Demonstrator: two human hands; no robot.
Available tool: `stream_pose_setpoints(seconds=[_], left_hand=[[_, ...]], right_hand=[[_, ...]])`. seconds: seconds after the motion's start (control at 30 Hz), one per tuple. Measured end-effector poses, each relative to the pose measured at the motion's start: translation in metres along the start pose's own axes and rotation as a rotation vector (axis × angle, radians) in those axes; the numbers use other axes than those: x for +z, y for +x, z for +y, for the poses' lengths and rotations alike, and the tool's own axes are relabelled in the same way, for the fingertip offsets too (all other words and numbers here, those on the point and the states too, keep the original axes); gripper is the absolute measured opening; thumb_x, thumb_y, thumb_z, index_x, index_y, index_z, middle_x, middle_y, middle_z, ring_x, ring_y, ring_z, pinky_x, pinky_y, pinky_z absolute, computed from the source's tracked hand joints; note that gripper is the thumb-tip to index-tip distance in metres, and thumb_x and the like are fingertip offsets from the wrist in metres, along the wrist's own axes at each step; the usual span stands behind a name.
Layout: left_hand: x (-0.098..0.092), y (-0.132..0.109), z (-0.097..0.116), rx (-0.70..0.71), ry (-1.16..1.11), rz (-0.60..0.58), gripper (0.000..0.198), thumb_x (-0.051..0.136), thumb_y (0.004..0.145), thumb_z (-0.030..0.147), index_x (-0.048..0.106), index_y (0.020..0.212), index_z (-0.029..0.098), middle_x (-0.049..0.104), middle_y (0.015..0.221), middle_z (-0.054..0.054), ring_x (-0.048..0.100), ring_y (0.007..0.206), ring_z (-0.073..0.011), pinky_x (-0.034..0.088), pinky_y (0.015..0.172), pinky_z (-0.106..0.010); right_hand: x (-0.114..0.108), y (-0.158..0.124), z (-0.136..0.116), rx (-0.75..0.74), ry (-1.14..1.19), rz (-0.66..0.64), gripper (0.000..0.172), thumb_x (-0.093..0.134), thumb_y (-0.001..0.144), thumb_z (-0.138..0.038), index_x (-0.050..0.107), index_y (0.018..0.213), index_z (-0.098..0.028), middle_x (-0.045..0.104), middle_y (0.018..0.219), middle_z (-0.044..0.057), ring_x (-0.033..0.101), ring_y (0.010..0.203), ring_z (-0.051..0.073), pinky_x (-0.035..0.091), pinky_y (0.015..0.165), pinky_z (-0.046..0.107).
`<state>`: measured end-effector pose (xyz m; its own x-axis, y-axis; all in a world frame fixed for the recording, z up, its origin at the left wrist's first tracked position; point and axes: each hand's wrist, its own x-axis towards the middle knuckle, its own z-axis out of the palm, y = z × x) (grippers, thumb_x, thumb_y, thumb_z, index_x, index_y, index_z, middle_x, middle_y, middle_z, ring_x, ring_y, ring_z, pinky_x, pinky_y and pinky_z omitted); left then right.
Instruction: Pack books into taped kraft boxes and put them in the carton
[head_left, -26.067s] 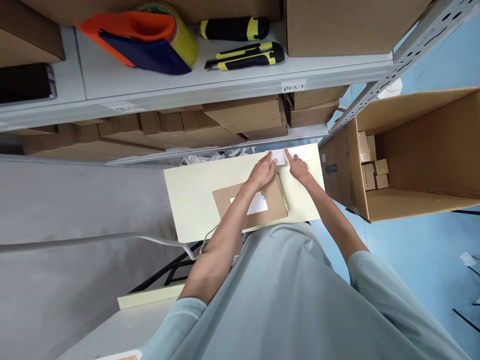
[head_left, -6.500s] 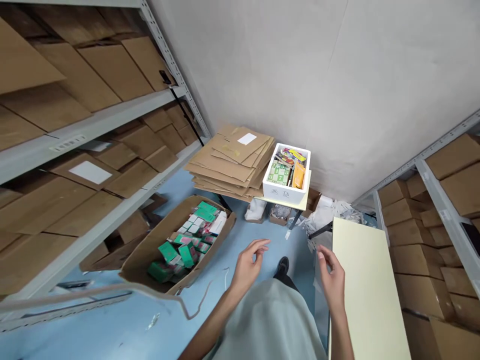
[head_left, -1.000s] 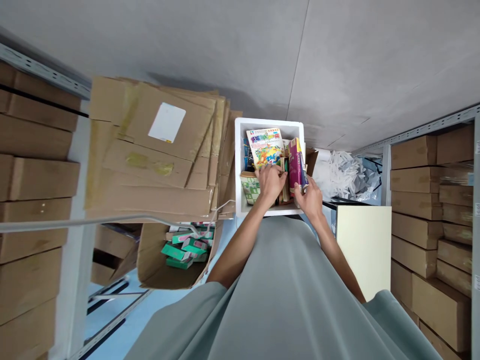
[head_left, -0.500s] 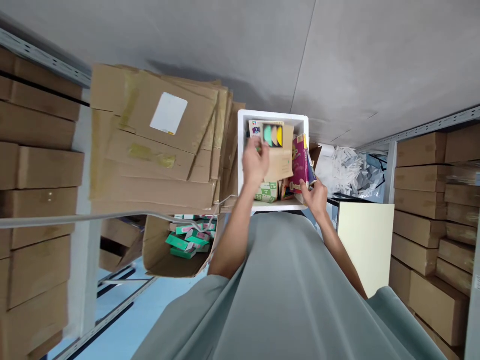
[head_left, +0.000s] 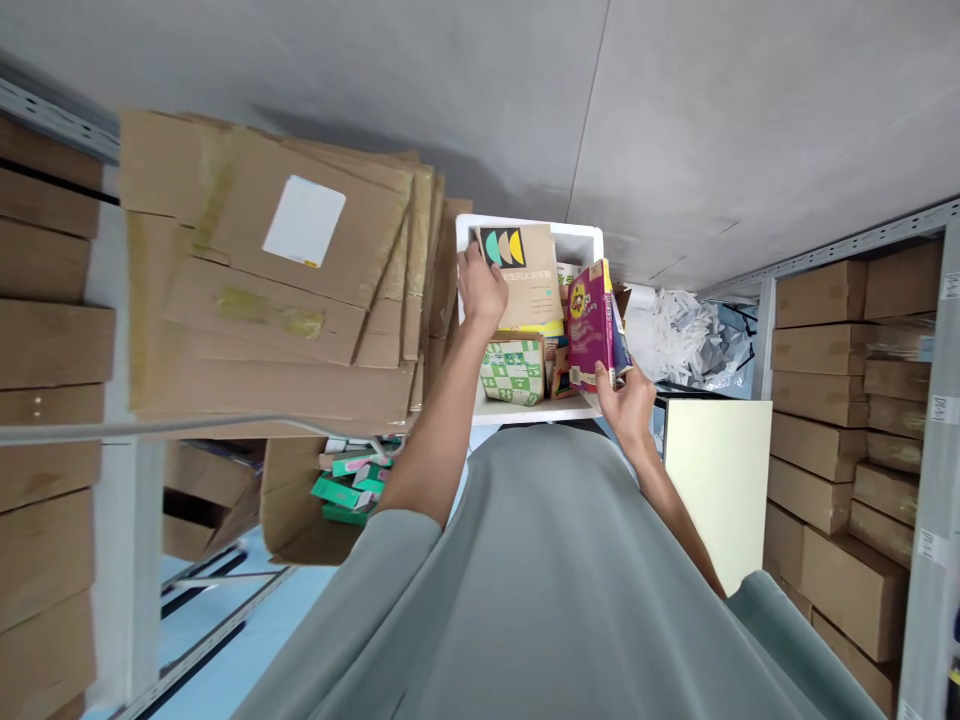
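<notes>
A white foam box (head_left: 529, 411) stands in front of me, packed with books and small cartons. My left hand (head_left: 480, 288) grips a tan booklet (head_left: 531, 282) with green, brown and yellow shapes on its cover, lifted above the box's far end. My right hand (head_left: 628, 402) is closed on the lower edge of a magenta book (head_left: 588, 322) that stands upright at the box's right side. A green-and-white checked carton (head_left: 514, 371) lies in the box between my hands.
A stack of flattened cardboard (head_left: 277, 290) with a white label lies left of the box. Below it an open carton holds green packets (head_left: 346, 480). A cream table (head_left: 716, 480) stands at right, beside shelves of brown boxes (head_left: 840, 400). Crumpled white paper (head_left: 679, 325) lies behind.
My left hand pulled the tan booklet up out of the box and raised it toward the far end. My right hand kept hold of the magenta book.
</notes>
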<state>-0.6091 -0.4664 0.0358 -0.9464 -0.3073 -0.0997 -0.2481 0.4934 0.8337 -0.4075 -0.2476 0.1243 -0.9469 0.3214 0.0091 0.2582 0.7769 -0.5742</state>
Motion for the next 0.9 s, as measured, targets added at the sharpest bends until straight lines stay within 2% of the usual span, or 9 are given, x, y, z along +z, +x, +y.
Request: stream_pose_setpoints(seconds=[0.07, 0.13, 0.23, 0.3, 0.4, 0.53, 0.63, 0.77, 0.9], left_hand=[[-0.009, -0.019, 0.009, 0.164, -0.006, -0.009, 0.038, 0.070, 0.097, 0.025, 0.064, 0.134, 0.019, 0.062, 0.150, -0.019, 0.057, 0.148, -0.0351, 0.042, 0.129, -0.053], [-0.018, -0.050, 0.018, 0.269, 0.037, -0.098, 0.034, 0.065, 0.100, 0.023, 0.066, 0.134, 0.021, 0.065, 0.147, -0.014, 0.062, 0.142, -0.0316, 0.048, 0.124, -0.049], [-0.020, -0.113, 0.027, 0.234, 0.140, -0.448, 0.026, 0.059, 0.104, 0.021, 0.072, 0.127, 0.020, 0.078, 0.122, -0.011, 0.076, 0.112, -0.0281, 0.060, 0.107, -0.045], [-0.010, -0.153, 0.028, 0.195, 0.238, -0.610, 0.031, 0.060, 0.102, 0.017, 0.071, 0.132, 0.020, 0.078, 0.121, -0.012, 0.077, 0.112, -0.0295, 0.062, 0.102, -0.042], [0.014, -0.189, 0.027, 0.162, 0.423, -0.683, 0.054, 0.061, 0.098, 0.010, 0.058, 0.152, 0.015, 0.068, 0.140, -0.020, 0.075, 0.118, -0.0322, 0.064, 0.097, -0.041], [0.040, -0.192, 0.028, 0.178, 0.681, -0.635, 0.059, 0.046, 0.104, 0.007, 0.045, 0.163, 0.009, 0.056, 0.147, -0.026, 0.073, 0.116, -0.0322, 0.066, 0.088, -0.041], [0.050, -0.185, 0.026, 0.242, 0.788, -0.607, 0.055, 0.039, 0.105, 0.004, 0.052, 0.158, 0.011, 0.059, 0.142, -0.024, 0.070, 0.120, -0.0313, 0.063, 0.092, -0.040], [0.055, -0.184, 0.017, 0.326, 0.828, -0.592, 0.051, 0.034, 0.106, 0.003, 0.064, 0.147, 0.010, 0.067, 0.131, -0.024, 0.068, 0.118, -0.0322, 0.058, 0.096, -0.042], [0.063, -0.185, 0.012, 0.473, 0.774, -0.583, 0.057, 0.036, 0.105, 0.005, 0.061, 0.156, 0.013, 0.063, 0.150, -0.028, 0.059, 0.135, -0.0383, 0.050, 0.107, -0.053]], right_hand=[[-0.006, -0.001, -0.004, -0.017, 0.007, 0.030, 0.039, 0.059, 0.103, -0.053, 0.075, 0.100, -0.017, 0.079, 0.087, 0.012, 0.075, 0.079, 0.025, 0.058, 0.073, 0.033], [-0.013, -0.001, -0.008, -0.038, 0.019, 0.056, 0.041, 0.059, 0.104, -0.054, 0.076, 0.107, -0.016, 0.080, 0.089, 0.013, 0.075, 0.078, 0.025, 0.059, 0.073, 0.034], [-0.025, 0.000, -0.013, -0.068, 0.053, 0.089, 0.043, 0.060, 0.104, -0.054, 0.077, 0.114, -0.015, 0.080, 0.091, 0.012, 0.075, 0.076, 0.024, 0.060, 0.071, 0.034], [-0.034, -0.001, -0.016, -0.084, 0.084, 0.116, 0.043, 0.061, 0.104, -0.053, 0.078, 0.115, -0.015, 0.081, 0.092, 0.013, 0.076, 0.077, 0.025, 0.060, 0.071, 0.034], [-0.049, -0.006, -0.019, -0.068, 0.099, 0.148, 0.040, 0.063, 0.104, -0.054, 0.078, 0.108, -0.017, 0.081, 0.088, 0.012, 0.077, 0.076, 0.026, 0.061, 0.070, 0.035], [-0.069, -0.013, -0.017, -0.013, 0.067, 0.172, 0.042, 0.065, 0.103, -0.058, 0.079, 0.104, -0.019, 0.080, 0.084, 0.011, 0.079, 0.076, 0.027, 0.063, 0.070, 0.036], [-0.081, -0.015, -0.013, 0.011, 0.061, 0.188, 0.043, 0.067, 0.102, -0.059, 0.079, 0.109, -0.018, 0.082, 0.089, 0.012, 0.080, 0.078, 0.027, 0.064, 0.072, 0.036], [-0.091, -0.016, -0.005, 0.039, 0.081, 0.197, 0.044, 0.067, 0.103, -0.060, 0.079, 0.109, -0.019, 0.083, 0.091, 0.012, 0.080, 0.078, 0.028, 0.065, 0.071, 0.037], [-0.096, -0.017, 0.003, 0.048, 0.104, 0.189, 0.043, 0.067, 0.103, -0.059, 0.080, 0.108, -0.019, 0.084, 0.094, 0.012, 0.081, 0.082, 0.029, 0.066, 0.074, 0.038]])
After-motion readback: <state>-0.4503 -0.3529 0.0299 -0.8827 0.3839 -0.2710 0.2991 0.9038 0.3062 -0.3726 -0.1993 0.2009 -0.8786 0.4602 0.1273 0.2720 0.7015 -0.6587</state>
